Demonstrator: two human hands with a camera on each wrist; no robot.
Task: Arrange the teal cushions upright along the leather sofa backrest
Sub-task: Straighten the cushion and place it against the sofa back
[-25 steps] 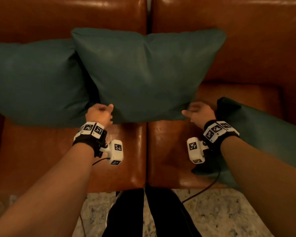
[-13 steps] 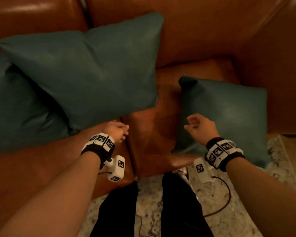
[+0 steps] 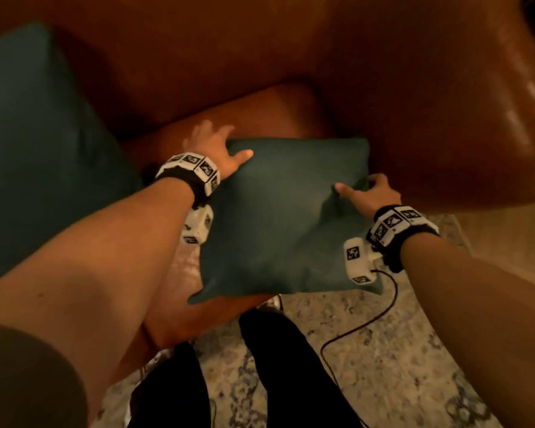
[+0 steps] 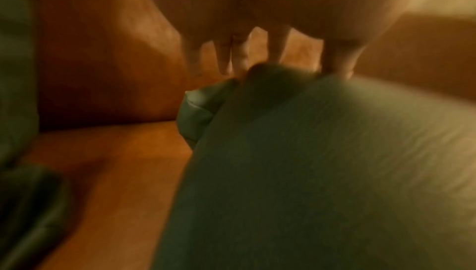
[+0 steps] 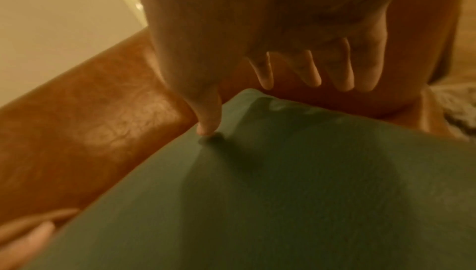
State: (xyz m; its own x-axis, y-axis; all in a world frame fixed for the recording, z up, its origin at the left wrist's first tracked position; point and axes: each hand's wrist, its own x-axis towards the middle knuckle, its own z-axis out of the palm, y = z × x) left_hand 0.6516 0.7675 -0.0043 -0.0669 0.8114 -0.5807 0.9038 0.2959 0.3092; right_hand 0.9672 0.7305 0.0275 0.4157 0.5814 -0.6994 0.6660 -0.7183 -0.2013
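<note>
A teal cushion (image 3: 284, 223) lies flat on the right end of the leather seat (image 3: 269, 115), its near corner hanging past the seat front. My left hand (image 3: 226, 143) is at its far left corner, with the thumb on top and the fingers (image 4: 226, 58) spread straight beyond the corner. At the cushion's right edge is my right hand (image 3: 362, 186). Its thumb dents the fabric (image 5: 208, 128) and its fingers (image 5: 309, 71) curl past the edge. A second teal cushion (image 3: 28, 143) leans upright on the backrest (image 3: 229, 50) at the left.
The sofa's leather armrest (image 3: 464, 118) rises close beside my right hand. A patterned rug (image 3: 399, 366) lies in front of the sofa, with my legs in black trousers (image 3: 275, 366) standing on it. A dark cable (image 3: 368, 322) trails from the right wrist camera.
Both hands have left the upright middle cushion and moved right to the flat cushion. The view has swung right, and the hands now touch that cushion's far corner and right edge.
</note>
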